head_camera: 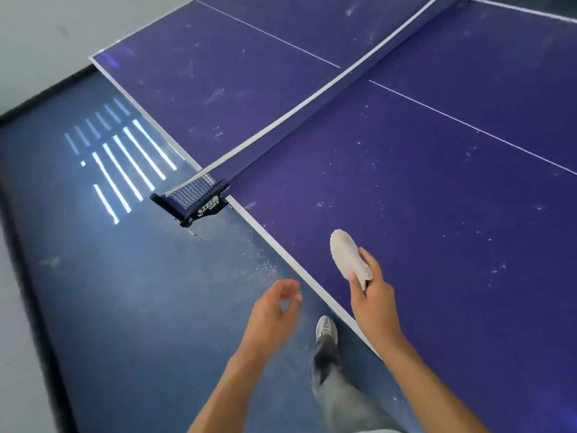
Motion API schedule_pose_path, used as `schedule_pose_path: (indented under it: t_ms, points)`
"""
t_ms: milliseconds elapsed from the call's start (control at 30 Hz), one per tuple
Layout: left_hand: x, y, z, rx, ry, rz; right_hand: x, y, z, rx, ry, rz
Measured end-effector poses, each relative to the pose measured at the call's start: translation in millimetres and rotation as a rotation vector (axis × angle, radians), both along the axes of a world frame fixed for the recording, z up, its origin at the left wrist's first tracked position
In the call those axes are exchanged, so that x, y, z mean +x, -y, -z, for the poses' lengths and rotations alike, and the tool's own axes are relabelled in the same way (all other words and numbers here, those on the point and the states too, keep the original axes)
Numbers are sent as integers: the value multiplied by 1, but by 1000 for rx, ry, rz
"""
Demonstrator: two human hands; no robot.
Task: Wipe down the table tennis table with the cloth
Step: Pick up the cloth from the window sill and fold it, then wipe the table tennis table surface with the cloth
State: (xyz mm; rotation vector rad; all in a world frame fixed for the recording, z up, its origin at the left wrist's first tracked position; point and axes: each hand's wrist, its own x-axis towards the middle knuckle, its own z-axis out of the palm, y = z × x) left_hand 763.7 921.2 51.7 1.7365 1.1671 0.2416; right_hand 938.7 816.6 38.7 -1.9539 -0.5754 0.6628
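A purple table tennis table point(437, 189) fills the right and top of the head view, speckled with white dust marks. My right hand point(373, 300) holds a pale, bunched cloth point(346, 254) over the table near its white side edge; the cloth sticks out past my fingers toward the net. My left hand point(274, 310) hangs over the floor just left of the table edge, fingers loosely curled and holding nothing.
The net point(312, 101) crosses the table diagonally, with its black clamp post point(190, 203) at the near side edge. Blue floor point(125, 276) lies left of the table, dusted white near the edge. My shoe point(326, 331) stands beside the table. A grey wall point(37, 42) is at far left.
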Motion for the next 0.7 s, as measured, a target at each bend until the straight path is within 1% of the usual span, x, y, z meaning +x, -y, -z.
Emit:
schedule_pose_path:
  t_ms: [67,100,200,267,333,400,433,500,567,633,700]
  points:
    - [-4,-36,9,-7,-52,-32,2,-61,12,-21,40,-93]
    - [-7,-54,14,-8,-77,-49,1,-92,19,-24,96,-133]
    - [-16,-110,28,6,-122,-141,-1,-189,56,-43,412,-311]
    - [-20,-149,40,41,-139,-217,-9,-241,88,-137,487,-533]
    - [-22,-184,54,75,-158,-251,-23,-269,122,-287,580,-778]
    - [-21,-214,66,93,-164,-240,-35,-275,147,-402,695,-888]
    - [-20,-230,72,105,-167,-219,-40,-275,156,-418,723,-908]
    - [-14,-261,84,154,-183,-153,-44,-283,165,-382,708,-917]
    - [-8,-294,98,233,-207,-87,-37,-308,168,-419,715,-910]
    - [-1,-324,107,315,-215,-34,-24,-347,166,-465,703,-796]
    - [6,-354,114,419,-201,48,-10,-390,164,-508,618,-595]
